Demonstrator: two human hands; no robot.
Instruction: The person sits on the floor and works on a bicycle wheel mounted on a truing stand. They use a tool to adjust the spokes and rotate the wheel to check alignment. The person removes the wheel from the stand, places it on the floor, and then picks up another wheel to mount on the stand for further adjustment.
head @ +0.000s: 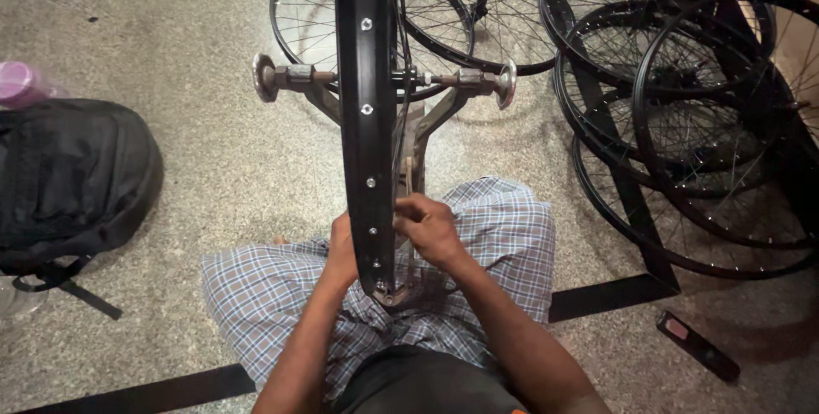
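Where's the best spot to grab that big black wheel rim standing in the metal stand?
Probably the black wheel rim at its near lower edge, one hand from each side. It stands upright and edge-on in the metal stand, so the left hand and right hand flank it there.

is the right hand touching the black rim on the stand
Touching. The head view shows the right hand pressed against the side of the black rim, its fingers pinching at the spokes there, with no gap.

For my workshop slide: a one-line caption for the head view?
Seated person's right hand pinches spokes while the left hand steadies a black rim mounted in a truing stand.
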